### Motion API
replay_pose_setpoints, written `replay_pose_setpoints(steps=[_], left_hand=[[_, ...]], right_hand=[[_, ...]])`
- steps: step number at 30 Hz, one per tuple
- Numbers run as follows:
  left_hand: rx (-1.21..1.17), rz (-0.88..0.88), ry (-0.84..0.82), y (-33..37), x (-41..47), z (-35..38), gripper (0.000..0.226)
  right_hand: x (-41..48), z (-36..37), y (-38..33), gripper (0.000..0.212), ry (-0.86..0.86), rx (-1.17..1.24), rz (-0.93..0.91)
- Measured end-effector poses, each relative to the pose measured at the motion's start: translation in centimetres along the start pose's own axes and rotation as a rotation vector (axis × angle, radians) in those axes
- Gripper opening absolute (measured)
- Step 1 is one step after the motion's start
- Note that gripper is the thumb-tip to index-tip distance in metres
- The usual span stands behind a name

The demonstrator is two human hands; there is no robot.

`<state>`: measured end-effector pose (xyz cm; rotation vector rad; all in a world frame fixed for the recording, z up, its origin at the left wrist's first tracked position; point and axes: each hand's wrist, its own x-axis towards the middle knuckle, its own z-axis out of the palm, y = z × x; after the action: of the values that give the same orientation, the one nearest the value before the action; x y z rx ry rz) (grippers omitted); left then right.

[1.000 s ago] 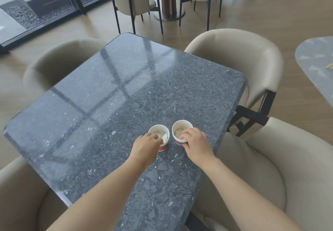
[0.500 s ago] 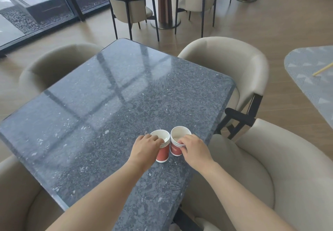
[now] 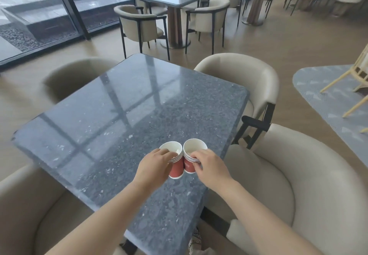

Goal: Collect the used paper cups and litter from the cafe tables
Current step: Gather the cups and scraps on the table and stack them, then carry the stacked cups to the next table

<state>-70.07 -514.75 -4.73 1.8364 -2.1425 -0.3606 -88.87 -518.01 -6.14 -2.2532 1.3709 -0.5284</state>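
The left cup [image 3: 176, 169], gripped by the left hand [image 3: 153, 167], has been pulled against the right cup [image 3: 188, 166] (gripped by the right hand [image 3: 211, 169]), ready for lifting.

A beige armchair [image 3: 249, 73] stands near a grey patterned rug [image 3: 328, 103] on the wooden floor [image 3: 99, 49].

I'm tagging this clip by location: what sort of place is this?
Probably a cafe seating area: stone-topped tables ringed by matching cream armchairs, with red paper cups gripped by the left hand and right hand.
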Motion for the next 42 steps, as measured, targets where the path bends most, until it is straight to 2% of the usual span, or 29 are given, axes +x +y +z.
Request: replay_pose_setpoints(steps=[7,14,21,26,37,42], left_hand=[[-0.075,0.04,0.134,-0.2,-8.9,-2.3,0.028],[-0.177,0.138,0.12,4.3,-12.9,-2.8,0.031],[-0.22,0.211,0.085,11.1,-14.3,-1.7,0.033],[-0.215,0.302,0.048,19.0,-14.2,0.8,0.032],[-0.258,0.584,-0.094,43.4,-14.0,11.0,0.035],[-0.284,0.679,-0.145,50.3,-14.5,14.1,0.034]], right_hand=[[-7.3,1.4,-6.0,0.015,0.128,0.022,-0.056],[-15.1,-0.7,-7.3,0.019,0.257,-0.006,0.026],[-21.6,-4.9,-5.1,0.023,0.313,-0.004,0.14],[-27.9,-8.8,-0.7,0.019,0.4,-0.045,0.239],[-46.8,-20.6,11.5,0.022,0.533,-0.14,0.523],[-52.5,-23.9,14.3,0.023,0.583,-0.186,0.613]])
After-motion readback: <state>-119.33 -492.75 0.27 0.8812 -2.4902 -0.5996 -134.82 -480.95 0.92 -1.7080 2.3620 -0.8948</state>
